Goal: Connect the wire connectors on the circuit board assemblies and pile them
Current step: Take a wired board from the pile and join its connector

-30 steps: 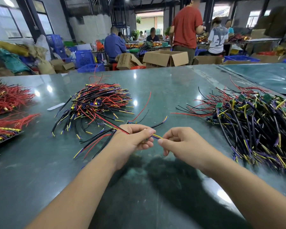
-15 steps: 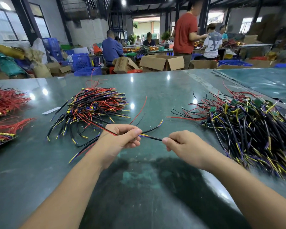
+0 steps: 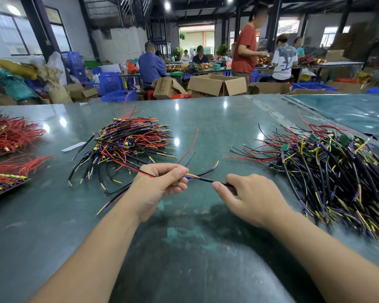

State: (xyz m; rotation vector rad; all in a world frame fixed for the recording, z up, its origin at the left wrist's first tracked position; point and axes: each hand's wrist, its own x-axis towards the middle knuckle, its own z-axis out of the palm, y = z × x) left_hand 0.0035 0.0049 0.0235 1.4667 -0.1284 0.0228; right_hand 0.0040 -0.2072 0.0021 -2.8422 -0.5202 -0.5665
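We are pinching one harness between left hand and right hand — done pile left, a bigger pile waiting right.

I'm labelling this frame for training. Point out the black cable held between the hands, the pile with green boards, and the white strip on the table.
black cable [image 3: 207, 179], head view, sheath between the hands
board pile [image 3: 328, 171], head view, middle of the tangle
white strip [image 3: 73, 146], head view, its middle
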